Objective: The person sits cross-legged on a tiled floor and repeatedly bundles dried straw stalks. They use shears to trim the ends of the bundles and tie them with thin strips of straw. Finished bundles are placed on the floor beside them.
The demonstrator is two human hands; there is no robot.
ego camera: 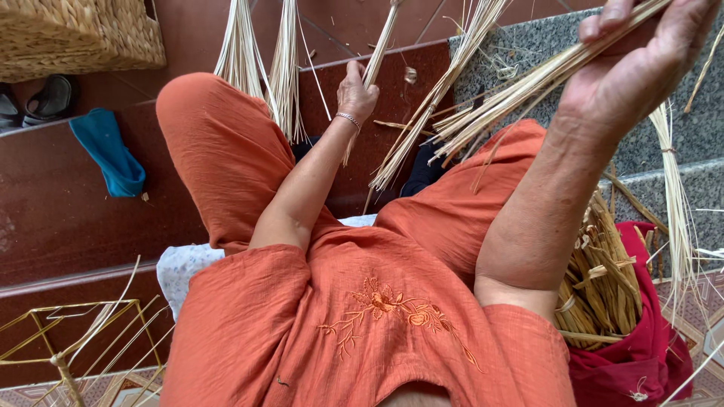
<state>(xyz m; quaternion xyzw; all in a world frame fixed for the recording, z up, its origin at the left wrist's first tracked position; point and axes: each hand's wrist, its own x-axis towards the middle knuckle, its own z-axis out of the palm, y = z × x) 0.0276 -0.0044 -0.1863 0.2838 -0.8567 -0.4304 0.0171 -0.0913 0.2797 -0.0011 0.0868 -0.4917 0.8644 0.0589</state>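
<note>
I sit in orange clothes, looking down at my lap. My left hand [356, 89], with a silver bracelet on the wrist, is stretched out and closed around a thin pale reed bundle [379, 47] that hangs from above. Raised close to the camera, my right hand [637, 64] grips a thick sheaf of straw-coloured reeds [498, 102]; its cut ends fan out over my right knee. Two more hanging reed bundles [264, 60] dangle just left of my left hand.
A woven basket [75, 34] stands at the top left, with sandals [45, 98] and a blue cloth [109, 154] beneath it on red steps. A red cloth [641, 347] holds dried reeds [603, 271] by my right hip. A gold wire frame [68, 339] sits at the lower left.
</note>
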